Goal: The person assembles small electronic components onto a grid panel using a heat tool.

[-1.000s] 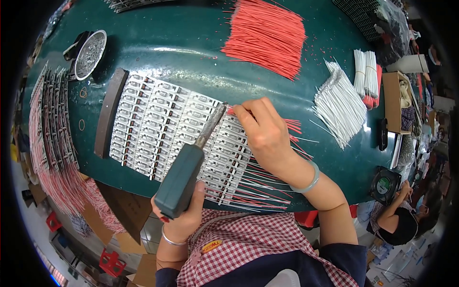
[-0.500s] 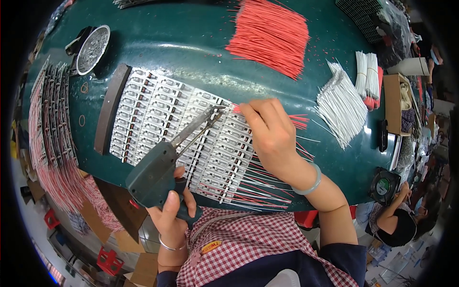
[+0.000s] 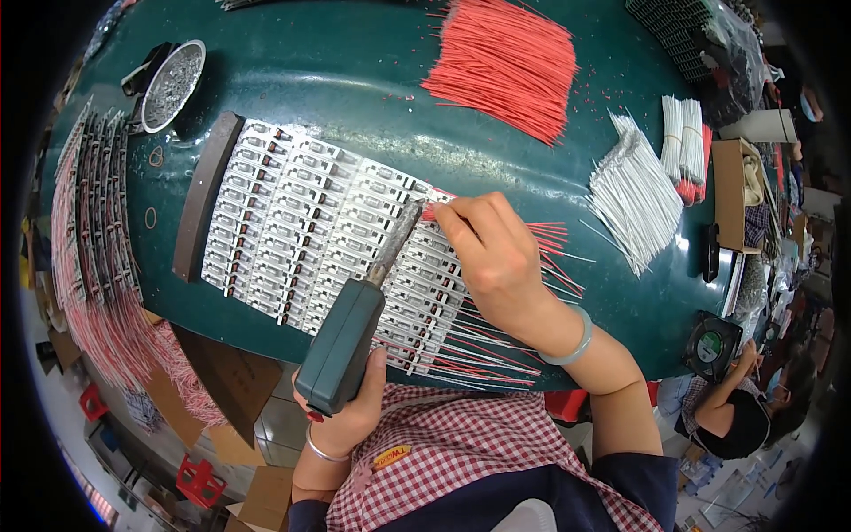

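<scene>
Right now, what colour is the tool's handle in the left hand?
Dark teal-green handle, gripped by the left hand; head view.

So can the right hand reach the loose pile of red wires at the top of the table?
Probably yes. The right hand pinches a wire on the panel of white parts; only bare green table separates it from the red wire pile.

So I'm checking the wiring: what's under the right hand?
The right hand rests on the white panel of small boards; red and white wires stick out beside it. The boards beneath the palm are hidden.
</scene>
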Demonstrator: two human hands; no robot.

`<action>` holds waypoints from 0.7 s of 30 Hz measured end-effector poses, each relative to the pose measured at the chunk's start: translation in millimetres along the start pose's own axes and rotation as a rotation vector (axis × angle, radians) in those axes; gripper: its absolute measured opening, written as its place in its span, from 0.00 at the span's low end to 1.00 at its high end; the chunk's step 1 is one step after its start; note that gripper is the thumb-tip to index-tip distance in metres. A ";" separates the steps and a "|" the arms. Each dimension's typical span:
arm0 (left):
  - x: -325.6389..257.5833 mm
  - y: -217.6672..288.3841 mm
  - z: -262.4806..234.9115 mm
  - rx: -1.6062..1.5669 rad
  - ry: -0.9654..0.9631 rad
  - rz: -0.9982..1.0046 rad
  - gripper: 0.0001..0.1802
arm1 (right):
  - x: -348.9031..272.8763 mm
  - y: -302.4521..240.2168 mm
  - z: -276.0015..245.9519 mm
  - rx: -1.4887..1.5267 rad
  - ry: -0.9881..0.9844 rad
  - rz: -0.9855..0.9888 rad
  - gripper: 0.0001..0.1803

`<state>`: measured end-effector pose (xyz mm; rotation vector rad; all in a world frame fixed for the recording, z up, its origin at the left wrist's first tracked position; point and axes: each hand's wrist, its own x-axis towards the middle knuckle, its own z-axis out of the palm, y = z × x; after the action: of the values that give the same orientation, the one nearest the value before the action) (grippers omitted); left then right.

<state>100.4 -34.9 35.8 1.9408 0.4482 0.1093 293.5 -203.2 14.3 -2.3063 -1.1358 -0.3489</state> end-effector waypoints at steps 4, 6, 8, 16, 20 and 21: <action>4.6 0.4 3.1 -0.095 -0.015 -0.061 0.19 | 1.2 -1.1 -0.8 -0.003 -0.013 0.003 0.18; 13.1 6.3 9.6 -0.073 0.094 -0.020 0.11 | 1.2 -1.4 -1.1 -0.007 -0.028 0.005 0.18; 14.8 4.2 9.1 -0.048 0.084 0.024 0.11 | 1.4 -1.0 -1.1 -0.008 -0.030 0.002 0.18; 3.5 -6.5 2.4 0.053 0.064 0.045 0.13 | 2.9 -2.0 -2.0 -0.023 -0.042 -0.001 0.18; -5.8 -11.4 -0.6 -0.070 0.018 0.067 0.18 | 2.8 -2.8 -1.8 -0.032 -0.040 -0.002 0.18; -6.1 -9.9 -0.1 -0.109 0.029 0.061 0.19 | 2.6 -2.6 -2.0 -0.035 -0.041 -0.001 0.18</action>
<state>92.2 -33.6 27.7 1.8480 0.3943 0.1983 293.1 -201.4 18.1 -2.3532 -1.1591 -0.3259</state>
